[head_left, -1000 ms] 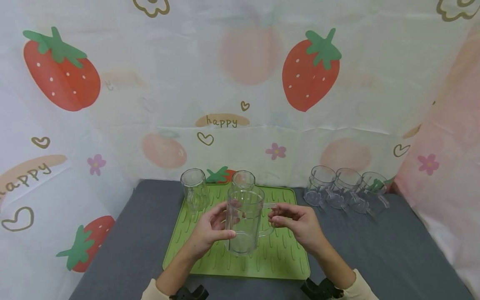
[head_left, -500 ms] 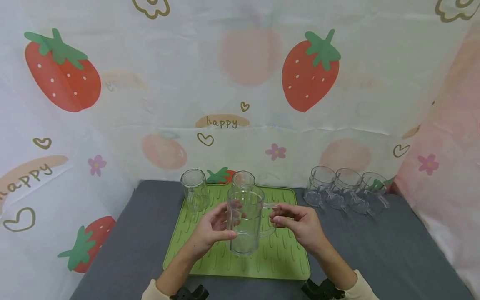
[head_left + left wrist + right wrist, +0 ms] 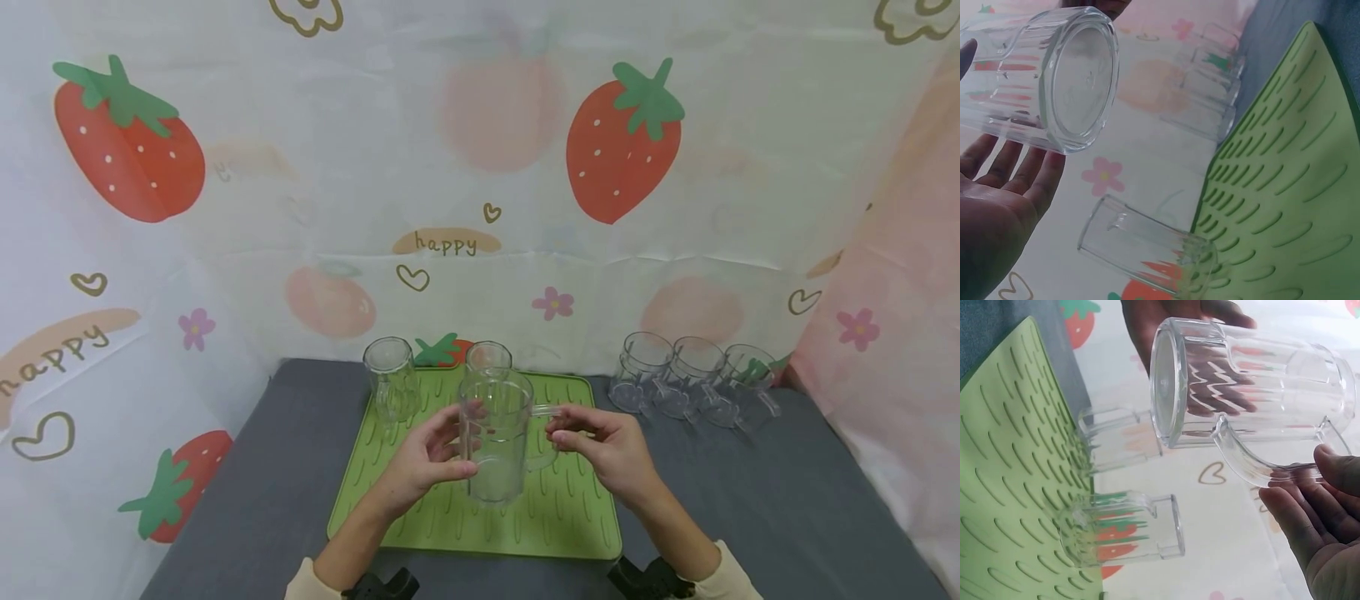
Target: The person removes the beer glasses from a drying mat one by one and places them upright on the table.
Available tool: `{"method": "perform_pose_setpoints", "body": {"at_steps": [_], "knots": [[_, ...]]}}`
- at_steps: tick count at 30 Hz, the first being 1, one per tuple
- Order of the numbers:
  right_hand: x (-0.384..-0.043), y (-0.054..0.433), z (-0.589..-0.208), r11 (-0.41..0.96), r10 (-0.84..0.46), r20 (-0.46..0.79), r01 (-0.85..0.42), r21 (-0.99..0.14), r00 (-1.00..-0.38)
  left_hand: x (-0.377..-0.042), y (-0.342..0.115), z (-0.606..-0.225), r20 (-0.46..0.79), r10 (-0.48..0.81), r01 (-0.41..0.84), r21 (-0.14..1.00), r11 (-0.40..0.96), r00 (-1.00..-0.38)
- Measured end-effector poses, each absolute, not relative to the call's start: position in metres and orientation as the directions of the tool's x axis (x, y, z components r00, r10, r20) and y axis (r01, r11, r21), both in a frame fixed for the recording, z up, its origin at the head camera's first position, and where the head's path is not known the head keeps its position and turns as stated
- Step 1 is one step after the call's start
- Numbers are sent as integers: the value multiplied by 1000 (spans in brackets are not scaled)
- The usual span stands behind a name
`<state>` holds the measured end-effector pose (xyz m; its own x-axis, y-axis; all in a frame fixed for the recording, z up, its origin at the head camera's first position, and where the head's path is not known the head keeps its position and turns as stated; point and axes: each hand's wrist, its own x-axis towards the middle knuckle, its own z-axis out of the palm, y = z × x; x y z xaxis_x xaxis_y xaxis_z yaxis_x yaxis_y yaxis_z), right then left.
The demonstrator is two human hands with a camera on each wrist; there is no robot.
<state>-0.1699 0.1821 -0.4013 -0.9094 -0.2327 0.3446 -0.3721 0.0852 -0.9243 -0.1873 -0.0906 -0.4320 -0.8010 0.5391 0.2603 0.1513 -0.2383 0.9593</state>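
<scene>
A clear mug (image 3: pixel 501 454) is held upright above the green ridged mat (image 3: pixel 555 529). My left hand (image 3: pixel 427 454) holds its body, with the thumb on the near side and the fingers behind. At the mug's right side, my right hand (image 3: pixel 611 446) pinches the handle between thumb and fingers; the right wrist view shows the handle (image 3: pixel 1257 465) there. The left wrist view shows the mug's thick round base (image 3: pixel 1085 81). Two more clear mugs stand on the mat's back part, one at the left corner (image 3: pixel 392 387) and one behind the held mug (image 3: pixel 489 355).
Three clear mugs stand in a row at the back right of the grey tabletop (image 3: pixel 787 500): a left one (image 3: pixel 641 371), a middle one (image 3: pixel 690 379) and a right one (image 3: pixel 742 387). A strawberry-print cloth (image 3: pixel 525 208) rises directly behind the table.
The held mug and my right hand have shifted slightly to the right. Both hands keep their hold, and the standing mugs have not moved.
</scene>
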Motion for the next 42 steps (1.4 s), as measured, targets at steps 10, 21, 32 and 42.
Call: {"method": "perform_pose_setpoints", "body": {"at_steps": [10,21,32,42], "knots": [[-170,191,-397,88,-200,397,-420,-903,-896,-187,-96,-435,253,537,162,964,-211,-805],[-168,204,-398,145,-113,429,-442,-885,-896,-185,-106,-439,234,506,171,971,-167,-830],[-165,218,-404,149,-1,493,-488,-860,-870,-180,-122,-453,168,441,153,986,-70,-882],[-162,237,-410,198,130,474,-446,-873,-871,-178,-137,-464,150,369,187,980,66,-917]]}}
